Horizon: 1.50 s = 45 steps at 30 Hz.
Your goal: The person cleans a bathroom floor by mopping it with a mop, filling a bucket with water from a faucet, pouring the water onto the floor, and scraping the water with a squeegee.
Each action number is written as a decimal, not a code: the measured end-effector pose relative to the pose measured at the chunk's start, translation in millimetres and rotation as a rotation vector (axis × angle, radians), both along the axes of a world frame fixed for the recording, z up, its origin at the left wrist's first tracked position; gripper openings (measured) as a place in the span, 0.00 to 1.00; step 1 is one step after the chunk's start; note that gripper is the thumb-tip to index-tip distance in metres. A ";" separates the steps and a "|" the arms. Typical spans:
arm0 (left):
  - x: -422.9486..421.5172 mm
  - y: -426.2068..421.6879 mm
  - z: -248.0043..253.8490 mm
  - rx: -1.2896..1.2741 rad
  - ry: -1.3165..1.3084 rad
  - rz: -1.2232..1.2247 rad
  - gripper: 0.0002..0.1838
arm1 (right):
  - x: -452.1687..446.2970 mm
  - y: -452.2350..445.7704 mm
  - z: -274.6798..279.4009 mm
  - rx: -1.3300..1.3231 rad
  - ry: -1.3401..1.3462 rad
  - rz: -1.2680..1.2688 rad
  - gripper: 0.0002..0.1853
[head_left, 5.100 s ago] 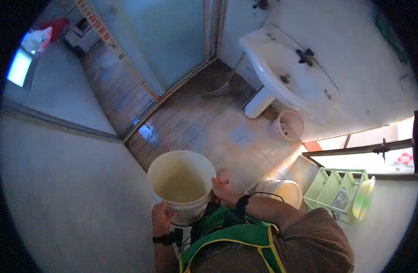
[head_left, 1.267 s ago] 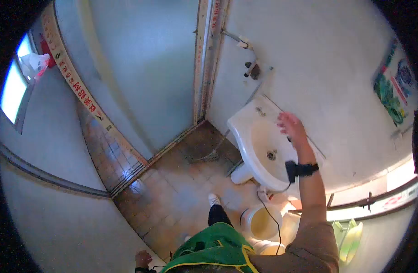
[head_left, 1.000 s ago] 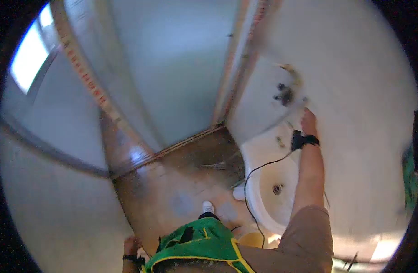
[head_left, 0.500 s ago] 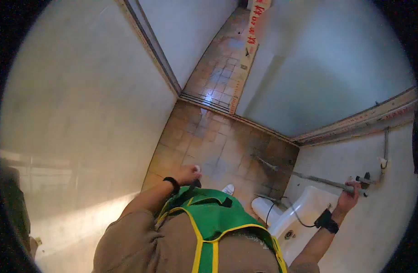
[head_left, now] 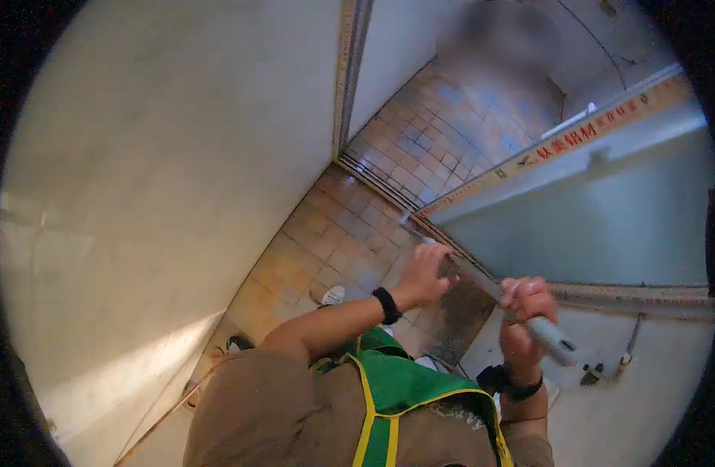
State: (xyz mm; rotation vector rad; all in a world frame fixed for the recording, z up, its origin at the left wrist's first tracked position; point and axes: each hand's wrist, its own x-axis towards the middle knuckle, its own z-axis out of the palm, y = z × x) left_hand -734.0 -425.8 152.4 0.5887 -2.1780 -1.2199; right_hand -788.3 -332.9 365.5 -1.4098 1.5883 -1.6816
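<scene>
A long grey pole (head_left: 551,338) slants across the space in front of my chest, its hollow end pointing to the lower right. My right hand (head_left: 525,300) is wrapped round it near that end. Farther along the pole is my left hand (head_left: 431,272), its fingers curled around the shaft. The pole's far end reaches toward the tiled floor by the door track, where a pale head (head_left: 413,224) shows, blurred. Black bands circle both wrists.
A frosted sliding door (head_left: 575,226) with a taped frame stands at the right, beside an opening onto more tiles. A pale wall (head_left: 170,156) fills the left. Pipe fittings (head_left: 593,374) sit on the right wall. A white shoe (head_left: 333,295) is on the floor.
The view has swung from the basin toward the doorway. The bucket was let go earlier. The pole has moved off the wall by the basin, and both my hands now hold it.
</scene>
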 end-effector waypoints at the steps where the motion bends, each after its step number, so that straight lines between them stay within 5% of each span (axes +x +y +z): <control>1: 11.5 -20.5 -8.6 -0.007 -0.017 -0.056 0.23 | 8.3 -6.7 -4.9 0.062 0.026 0.091 0.09; 6: 29.4 -84.4 -77.6 -0.148 -0.328 -0.400 0.13 | 2.4 -26.2 -17.3 0.523 -0.034 0.670 0.21; 8: 37.0 -97.7 -52.9 -0.235 -0.473 -0.564 0.11 | -16.5 -20.8 -36.6 0.558 -0.176 0.912 0.28; 12: 24.4 -99.5 -60.2 -0.354 -0.604 -0.737 0.10 | 17.3 11.8 -67.3 1.076 -0.555 0.106 0.26; 15: 15.9 -88.6 -91.1 -0.422 -0.644 -0.893 0.09 | 18.2 37.7 -121.0 1.265 -0.652 0.147 0.27; 16: 7.9 -83.5 -95.8 -0.415 -0.642 -0.945 0.08 | 23.9 16.8 -102.6 1.229 -0.938 -0.032 0.27; 21: -10.1 -75.0 -94.7 -0.325 -0.730 -1.241 0.04 | 21.0 15.6 -97.5 1.287 -0.647 0.049 0.28; 23: -10.7 -76.2 -78.1 -0.306 -0.790 -1.234 0.07 | 12.5 19.6 -89.0 1.399 -0.526 0.199 0.29; 24: -11.4 -76.6 -73.6 -0.296 -0.823 -1.227 0.09 | 8.5 28.7 -89.5 1.379 -0.734 0.142 0.28; 26: 6.4 -68.8 -87.3 -0.206 -0.512 -0.997 0.08 | 6.9 52.1 -97.3 1.314 -1.140 0.031 0.27; 28: 31.8 -60.4 -96.4 -0.238 -0.295 -0.825 0.08 | 18.9 69.2 -117.2 1.261 -1.156 -0.012 0.24; 29: 36.4 -56.1 -108.2 -0.227 -0.354 -0.765 0.07 | 25.5 63.0 -119.4 1.228 -1.168 -0.036 0.22; 30: 40.4 -51.4 -126.9 -0.214 -0.414 -0.712 0.07 | 28.6 51.2 -114.5 1.298 -0.857 0.007 0.20; 37: 35.2 -118.8 -129.2 -0.233 -0.485 -0.721 0.05 | -11.5 -8.6 -150.0 1.203 -1.219 0.139 0.10; 42: 16.8 -152.4 -220.8 -0.210 -0.397 -0.577 0.05 | -47.4 -62.3 -192.5 1.271 -1.233 0.157 0.07; 45: 5.4 -163.3 -232.6 -0.216 -0.444 -0.608 0.06 | -53.1 -76.4 -204.3 1.202 -1.417 0.069 0.07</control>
